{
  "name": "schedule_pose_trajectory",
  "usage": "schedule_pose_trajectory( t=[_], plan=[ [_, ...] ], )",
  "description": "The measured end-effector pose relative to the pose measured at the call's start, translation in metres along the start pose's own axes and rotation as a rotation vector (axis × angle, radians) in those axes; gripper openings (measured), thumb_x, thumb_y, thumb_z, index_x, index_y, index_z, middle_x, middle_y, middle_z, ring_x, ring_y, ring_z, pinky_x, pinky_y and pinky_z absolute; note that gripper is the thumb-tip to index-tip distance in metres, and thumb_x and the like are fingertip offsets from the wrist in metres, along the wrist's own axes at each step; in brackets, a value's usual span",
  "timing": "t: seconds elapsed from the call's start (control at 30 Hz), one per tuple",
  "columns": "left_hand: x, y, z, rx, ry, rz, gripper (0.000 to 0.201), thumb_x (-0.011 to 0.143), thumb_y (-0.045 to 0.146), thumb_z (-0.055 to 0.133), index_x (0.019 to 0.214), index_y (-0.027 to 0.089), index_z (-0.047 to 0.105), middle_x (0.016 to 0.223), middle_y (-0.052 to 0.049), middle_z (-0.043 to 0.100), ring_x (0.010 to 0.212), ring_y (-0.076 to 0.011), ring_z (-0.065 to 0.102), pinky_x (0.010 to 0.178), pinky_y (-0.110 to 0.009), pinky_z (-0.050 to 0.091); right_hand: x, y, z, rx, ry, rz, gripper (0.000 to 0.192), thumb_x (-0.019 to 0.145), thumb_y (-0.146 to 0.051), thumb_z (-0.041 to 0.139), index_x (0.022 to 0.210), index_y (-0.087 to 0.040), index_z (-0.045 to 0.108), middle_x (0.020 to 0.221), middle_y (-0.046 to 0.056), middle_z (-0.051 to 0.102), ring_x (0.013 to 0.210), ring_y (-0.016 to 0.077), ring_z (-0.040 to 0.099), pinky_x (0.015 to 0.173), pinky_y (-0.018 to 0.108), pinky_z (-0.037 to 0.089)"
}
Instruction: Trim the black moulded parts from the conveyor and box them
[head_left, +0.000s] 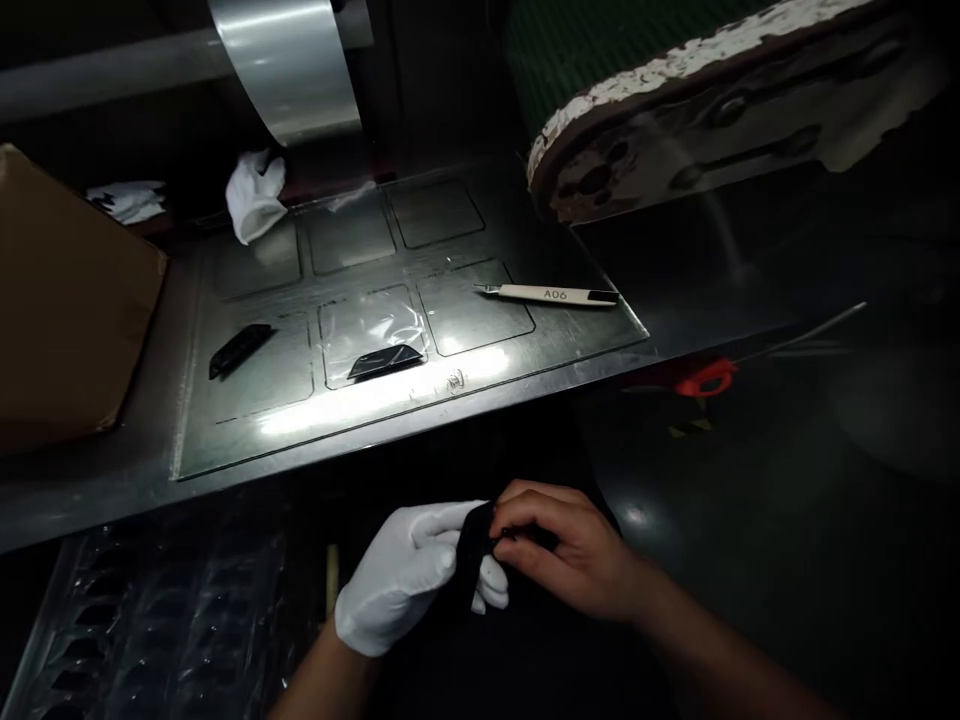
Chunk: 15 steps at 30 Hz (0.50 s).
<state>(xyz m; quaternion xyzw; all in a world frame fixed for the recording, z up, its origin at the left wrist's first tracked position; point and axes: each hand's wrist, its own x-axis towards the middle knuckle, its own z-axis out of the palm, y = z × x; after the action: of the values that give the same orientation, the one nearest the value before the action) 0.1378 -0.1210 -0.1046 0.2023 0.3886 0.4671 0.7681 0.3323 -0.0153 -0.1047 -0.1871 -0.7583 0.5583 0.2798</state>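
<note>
Below the dim table [420,400], my gloved left hand [409,580] and bare right hand [570,550] are both pinching a black part [471,555] in a closed grip.

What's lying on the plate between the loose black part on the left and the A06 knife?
In the head view, a clear pouch with another black part on it.

"A06" in dark letters on the white knife handle [555,294] on the metal plate [525,215].

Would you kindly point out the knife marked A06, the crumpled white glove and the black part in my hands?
knife marked A06 [555,294], head view, middle of handle.
crumpled white glove [253,196], head view, centre.
black part [471,552], head view, strip between both hands.
</note>
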Motion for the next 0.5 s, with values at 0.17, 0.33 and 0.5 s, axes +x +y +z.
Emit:
schedule_pose_trajectory(
  t=[0.17,0.33,0.5],
  plan=[
    [-0.0048,0.0029,0.0059,-0.111,0.027,0.023,0.061,0.080,0.042,0.088,0.133,0.019,0.070,0.084,-0.008,0.076,0.076,-0.0194,0.069,0.079,-0.033,0.052,0.0022,0.0000,0.0015,-0.067,-0.001,-0.045,0.013,0.094,-0.019,0.072,0.107,-0.021,0.071,0.087,0.004,0.071,0.073,0.0151,0.065,0.066,0.027,0.054],
    [-0.0075,0.0064,0.0088,-0.052,0.084,0.004,0.056,0.082,0.032,0.086,0.133,0.017,0.070,0.084,-0.008,0.076,0.079,-0.0197,0.070,0.079,-0.032,0.051,0.0036,-0.0006,0.0025,-0.193,-0.004,-0.117,0.016,0.093,-0.015,0.071,0.109,-0.018,0.069,0.088,0.006,0.072,0.078,0.0166,0.066,0.070,0.029,0.055],
    [-0.0083,-0.0005,0.0032,-0.115,0.107,-0.053,0.057,0.077,0.024,0.090,0.130,0.017,0.069,0.085,-0.008,0.077,0.080,-0.0235,0.074,0.073,-0.032,0.055,0.0019,0.0006,0.0084,-0.247,0.023,-0.154,0.014,0.094,-0.015,0.071,0.108,-0.016,0.068,0.088,0.006,0.072,0.078,0.0156,0.067,0.071,0.028,0.055]
  ],
)
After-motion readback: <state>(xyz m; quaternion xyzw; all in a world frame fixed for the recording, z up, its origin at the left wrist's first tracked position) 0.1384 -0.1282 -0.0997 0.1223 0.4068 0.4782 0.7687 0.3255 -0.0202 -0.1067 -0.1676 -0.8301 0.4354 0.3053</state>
